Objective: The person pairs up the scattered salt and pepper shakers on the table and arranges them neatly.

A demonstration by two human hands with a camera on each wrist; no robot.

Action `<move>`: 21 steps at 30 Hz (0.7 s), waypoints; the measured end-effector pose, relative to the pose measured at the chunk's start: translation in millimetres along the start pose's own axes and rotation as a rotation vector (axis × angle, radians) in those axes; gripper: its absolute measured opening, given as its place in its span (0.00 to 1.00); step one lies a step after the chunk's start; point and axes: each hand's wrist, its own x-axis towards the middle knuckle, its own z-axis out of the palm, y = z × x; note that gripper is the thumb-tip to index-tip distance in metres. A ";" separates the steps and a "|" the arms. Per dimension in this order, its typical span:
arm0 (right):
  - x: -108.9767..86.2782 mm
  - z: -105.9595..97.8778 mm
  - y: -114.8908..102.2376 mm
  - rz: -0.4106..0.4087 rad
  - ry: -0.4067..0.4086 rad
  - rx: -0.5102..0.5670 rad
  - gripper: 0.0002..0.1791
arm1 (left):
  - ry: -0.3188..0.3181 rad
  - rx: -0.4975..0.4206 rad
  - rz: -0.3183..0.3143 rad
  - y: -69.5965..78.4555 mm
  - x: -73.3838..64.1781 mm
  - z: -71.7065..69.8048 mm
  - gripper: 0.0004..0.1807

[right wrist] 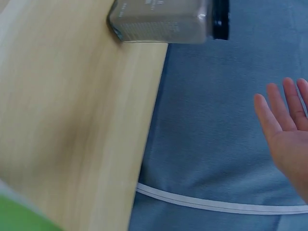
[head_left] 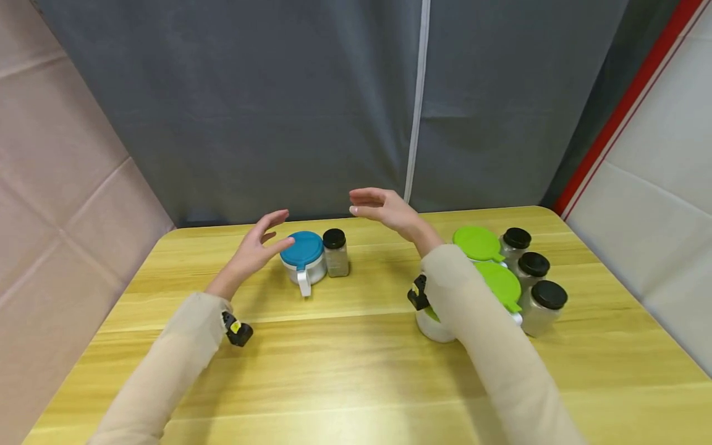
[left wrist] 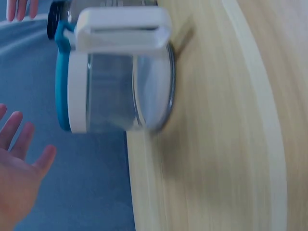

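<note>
A clear jar with a blue lid [head_left: 302, 249] and a white handle [left wrist: 122, 29] stands upright toward the back of the table. Touching or nearly touching its right side is a square clear bottle with a black cap [head_left: 336, 254]. My left hand [head_left: 257, 248] hovers at the left of the blue-lidded jar, fingers spread and thumb near the lid, holding nothing. Up and to the right of the black-capped bottle, my right hand [head_left: 389, 213] hangs in the air with its fingers loosely bent and nothing in it.
On the right stand several jars with green lids [head_left: 478, 243], partly hidden by my right sleeve. Beside them are 3 black-capped bottles [head_left: 541, 307] in a row. A grey curtain [head_left: 267, 111] hangs behind the wooden table [head_left: 311, 377]; pale walls flank it.
</note>
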 end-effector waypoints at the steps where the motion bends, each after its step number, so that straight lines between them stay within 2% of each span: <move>1: -1.5 -1.7 -2.1 0.001 0.002 -0.010 0.26 | 0.007 0.000 0.009 2.1 -0.3 1.6 0.34; 7: -11.2 -12.2 -11.8 -0.004 0.002 -0.042 0.26 | 0.012 -0.019 0.073 13.2 -1.5 10.5 0.31; 11: -19.7 -19.1 -17.0 -0.025 -0.012 -0.059 0.26 | -0.007 -0.060 0.106 34.0 -6.5 17.3 0.29; 15: -28.2 -26.4 -20.9 -0.047 -0.028 -0.071 0.26 | -0.026 -0.072 0.123 54.4 -13.8 23.5 0.29; 21: -39.7 -38.7 -25.1 -0.062 -0.036 -0.118 0.26 | -0.048 -0.103 0.125 65.6 -18.7 33.1 0.29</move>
